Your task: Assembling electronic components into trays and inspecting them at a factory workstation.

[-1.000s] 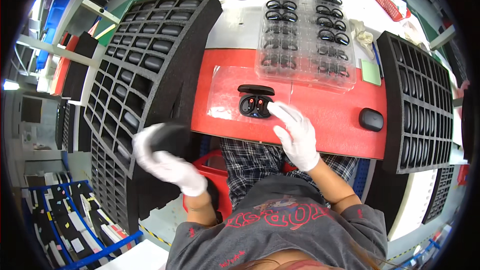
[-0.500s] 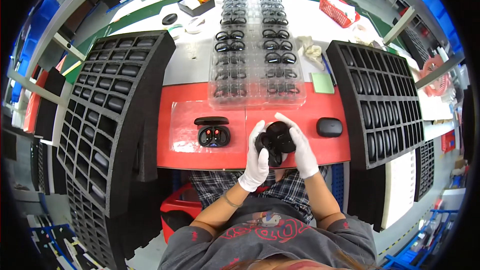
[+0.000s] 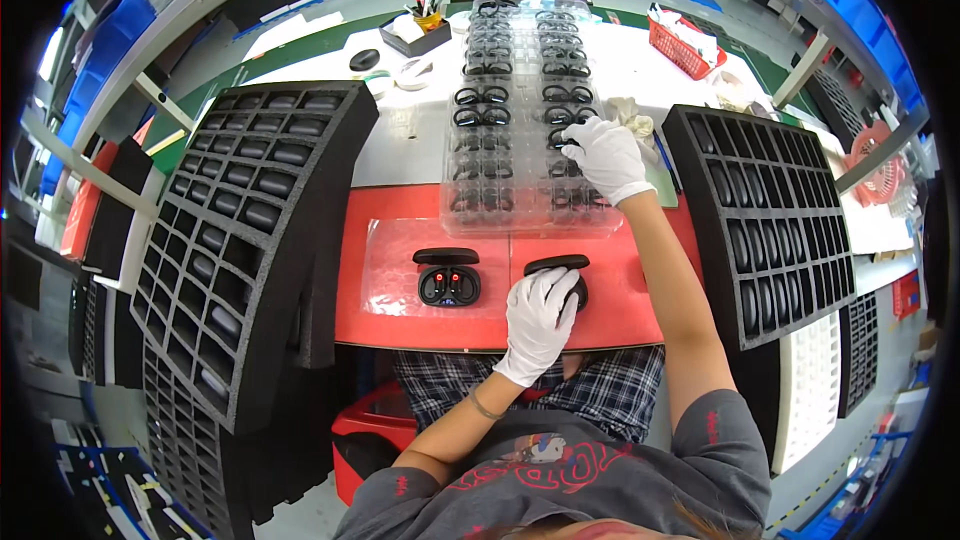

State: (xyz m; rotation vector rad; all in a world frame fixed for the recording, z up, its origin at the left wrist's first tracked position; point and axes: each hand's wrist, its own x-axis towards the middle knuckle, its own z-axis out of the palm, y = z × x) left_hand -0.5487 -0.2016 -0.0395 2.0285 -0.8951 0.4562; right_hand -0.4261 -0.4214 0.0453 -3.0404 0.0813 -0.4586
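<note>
My left hand (image 3: 541,318), in a white glove, grips an open black earbud charging case (image 3: 582,292); the fingers cover most of it and its lid stands up behind them. My gloved right hand (image 3: 607,158) reaches over the clear plastic tray (image 3: 530,224), fingers pinched on a black ear-hook earbud (image 3: 561,138) at the tray's right side. Pairs of such earbuds (image 3: 482,117) fill both columns. Left of my left hand, another open charging case (image 3: 449,285) shows red lights on two seated earbuds. My right forearm mostly hides a closed case.
Black foam racks holding cases stand on the left (image 3: 255,180) and right (image 3: 765,225) of the red mat (image 3: 490,330). A clear plastic sheet (image 3: 385,285) lies under the lit case. Farther back are a red basket (image 3: 685,48) and a pen box (image 3: 418,40).
My hands have parted. The case I held between them is now on the mat, lid open, under my left hand. My right hand has moved forward to the earbud tray.
</note>
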